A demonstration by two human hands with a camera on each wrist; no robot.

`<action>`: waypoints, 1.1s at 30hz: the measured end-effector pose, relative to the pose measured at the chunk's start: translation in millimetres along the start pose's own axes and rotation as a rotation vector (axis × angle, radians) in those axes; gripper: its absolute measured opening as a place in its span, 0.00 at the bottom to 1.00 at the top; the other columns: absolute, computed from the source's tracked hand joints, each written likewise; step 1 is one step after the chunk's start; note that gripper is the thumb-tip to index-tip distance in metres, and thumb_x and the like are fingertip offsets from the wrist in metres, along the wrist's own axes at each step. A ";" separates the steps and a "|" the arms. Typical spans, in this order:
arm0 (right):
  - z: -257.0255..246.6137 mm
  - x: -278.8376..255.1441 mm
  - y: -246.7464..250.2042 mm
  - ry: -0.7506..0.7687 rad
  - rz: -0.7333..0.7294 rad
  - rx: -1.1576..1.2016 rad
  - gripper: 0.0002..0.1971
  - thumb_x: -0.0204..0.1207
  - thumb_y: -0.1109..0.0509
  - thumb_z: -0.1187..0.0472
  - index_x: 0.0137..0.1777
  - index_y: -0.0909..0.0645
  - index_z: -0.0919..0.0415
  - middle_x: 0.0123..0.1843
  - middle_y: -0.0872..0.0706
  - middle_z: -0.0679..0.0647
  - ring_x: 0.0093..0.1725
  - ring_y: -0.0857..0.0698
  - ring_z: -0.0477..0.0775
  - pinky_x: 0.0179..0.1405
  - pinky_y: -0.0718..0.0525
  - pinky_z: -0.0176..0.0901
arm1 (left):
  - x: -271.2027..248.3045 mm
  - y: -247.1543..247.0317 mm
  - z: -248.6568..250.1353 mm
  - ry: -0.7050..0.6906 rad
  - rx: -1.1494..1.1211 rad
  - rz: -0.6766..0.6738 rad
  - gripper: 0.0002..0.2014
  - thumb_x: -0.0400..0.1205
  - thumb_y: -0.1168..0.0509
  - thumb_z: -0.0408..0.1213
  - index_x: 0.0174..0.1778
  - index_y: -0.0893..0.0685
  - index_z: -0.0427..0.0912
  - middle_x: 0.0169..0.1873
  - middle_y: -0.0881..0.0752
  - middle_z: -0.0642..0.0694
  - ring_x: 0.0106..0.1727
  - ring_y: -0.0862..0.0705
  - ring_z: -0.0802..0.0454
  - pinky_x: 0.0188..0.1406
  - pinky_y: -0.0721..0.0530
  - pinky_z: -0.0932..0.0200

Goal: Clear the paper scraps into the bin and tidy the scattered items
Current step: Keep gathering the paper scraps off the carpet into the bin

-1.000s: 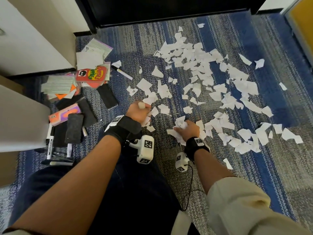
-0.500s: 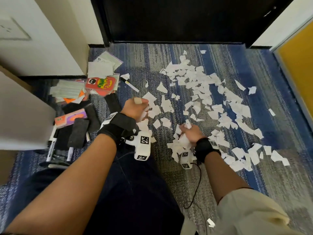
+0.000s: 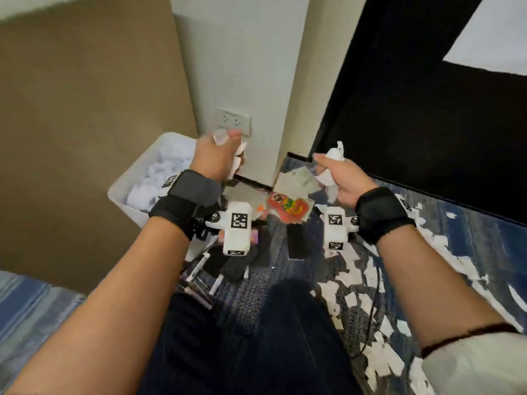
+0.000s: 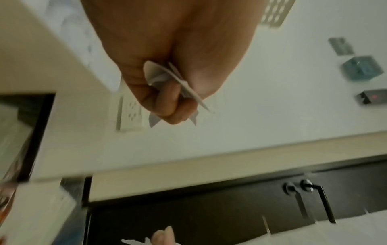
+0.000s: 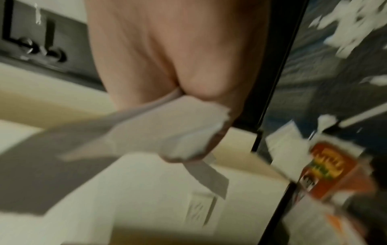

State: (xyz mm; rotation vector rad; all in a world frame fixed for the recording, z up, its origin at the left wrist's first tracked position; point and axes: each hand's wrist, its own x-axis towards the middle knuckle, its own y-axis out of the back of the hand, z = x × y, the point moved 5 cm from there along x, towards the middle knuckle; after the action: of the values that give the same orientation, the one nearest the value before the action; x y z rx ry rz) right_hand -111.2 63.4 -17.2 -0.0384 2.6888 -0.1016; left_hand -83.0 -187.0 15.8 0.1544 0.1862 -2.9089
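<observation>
Both hands lifted off the carpet, left hand [image 3: 216,158] and right hand [image 3: 340,178] each clutching paper scraps [image 3: 333,155], beside bin [image 3: 137,178]

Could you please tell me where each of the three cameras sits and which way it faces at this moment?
Head: worn high, facing forward and down at the white plastic bin; both forearms, left hand and right hand show.
Left wrist: looks along the left fist gripping torn white paper scraps toward the wall.
Right wrist: looks along the right fist gripping scraps.
Head and right wrist share the red printed card.
</observation>
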 end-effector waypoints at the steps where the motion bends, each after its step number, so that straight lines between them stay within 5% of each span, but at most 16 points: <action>1: -9.4 5.4 -24.4 0.004 -0.025 0.002 0.08 0.83 0.32 0.61 0.42 0.23 0.60 0.25 0.17 0.51 0.21 0.18 0.45 0.20 0.20 0.36 | 6.4 19.1 4.2 -0.014 0.003 0.041 0.13 0.81 0.38 0.31 0.30 0.27 0.45 0.17 0.27 0.54 0.15 0.30 0.57 0.16 0.36 0.71; 4: -31.5 24.8 -103.5 0.014 -0.098 0.029 0.05 0.83 0.31 0.61 0.49 0.22 0.62 0.34 0.20 0.54 0.19 0.20 0.44 0.18 0.23 0.35 | 26.3 82.2 12.8 -0.081 0.205 0.260 0.06 0.83 0.38 0.31 0.44 0.18 0.44 0.34 0.16 0.48 0.33 0.16 0.50 0.32 0.20 0.62; 7: -37.9 41.8 -177.3 -0.007 -0.159 0.033 0.05 0.83 0.31 0.61 0.52 0.23 0.63 0.33 0.21 0.54 0.20 0.18 0.46 0.18 0.22 0.34 | 39.7 126.7 7.5 -0.126 0.399 0.389 0.06 0.85 0.40 0.33 0.49 0.19 0.47 0.41 0.15 0.48 0.39 0.14 0.56 0.41 0.18 0.62; 11: -20.4 67.7 -243.4 -0.059 -0.186 -0.083 0.07 0.82 0.30 0.59 0.45 0.24 0.61 0.32 0.21 0.54 0.27 0.18 0.52 0.31 0.16 0.45 | 51.9 161.1 -18.6 -0.049 0.594 0.347 0.09 0.86 0.40 0.42 0.50 0.16 0.46 0.52 0.11 0.43 0.53 0.15 0.40 0.51 0.19 0.54; 14: -3.5 80.3 -270.3 -0.004 -0.167 -0.223 0.08 0.79 0.27 0.58 0.46 0.22 0.61 0.37 0.19 0.56 0.35 0.17 0.55 0.40 0.17 0.47 | 55.8 173.8 -39.2 0.037 0.616 0.256 0.08 0.83 0.34 0.43 0.53 0.13 0.46 0.54 0.11 0.43 0.57 0.15 0.40 0.58 0.19 0.51; 18: 16.2 83.1 -287.5 0.053 -0.241 -0.453 0.25 0.66 0.17 0.47 0.57 0.22 0.56 0.56 0.13 0.61 0.52 0.13 0.58 0.56 0.14 0.61 | 49.1 178.1 -44.8 -0.008 0.547 0.255 0.07 0.79 0.28 0.45 0.50 0.12 0.50 0.50 0.10 0.51 0.53 0.13 0.48 0.56 0.17 0.57; 23: 19.5 78.6 -281.6 0.173 -0.345 -0.729 0.35 0.63 0.18 0.40 0.69 0.24 0.49 0.66 0.18 0.50 0.64 0.17 0.52 0.61 0.15 0.50 | 35.6 182.3 -40.3 -0.031 0.685 0.322 0.10 0.78 0.30 0.50 0.48 0.10 0.49 0.40 0.10 0.49 0.47 0.13 0.44 0.43 0.20 0.59; 26: 13.6 73.8 -274.0 0.257 -0.355 -0.966 0.26 0.72 0.22 0.46 0.69 0.19 0.52 0.64 0.18 0.49 0.64 0.18 0.52 0.53 0.18 0.41 | 30.3 177.7 -33.8 -0.048 0.863 0.339 0.15 0.77 0.30 0.55 0.38 0.12 0.46 0.37 0.14 0.47 0.42 0.14 0.42 0.37 0.25 0.59; 29: 8.6 62.0 -268.5 0.473 -0.410 -1.299 0.16 0.81 0.31 0.54 0.65 0.14 0.57 0.68 0.15 0.50 0.69 0.20 0.50 0.63 0.29 0.34 | 26.6 170.7 -35.9 0.002 1.041 0.324 0.28 0.75 0.35 0.67 0.24 0.23 0.45 0.32 0.19 0.46 0.39 0.16 0.43 0.31 0.22 0.54; 33: 24.7 45.1 -263.3 0.550 -0.577 -1.456 0.13 0.79 0.32 0.61 0.61 0.13 0.56 0.58 0.11 0.53 0.57 0.15 0.52 0.57 0.22 0.36 | 21.3 164.0 -41.1 -0.007 1.223 0.266 0.23 0.84 0.41 0.59 0.51 0.10 0.43 0.57 0.24 0.43 0.61 0.25 0.44 0.53 0.17 0.43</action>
State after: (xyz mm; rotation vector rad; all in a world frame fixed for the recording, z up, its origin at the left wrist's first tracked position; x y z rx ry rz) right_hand -138.2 -202.7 -38.5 -1.3312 2.4689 1.8377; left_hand -62.7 -344.5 -45.9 0.3130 -1.4729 -2.3277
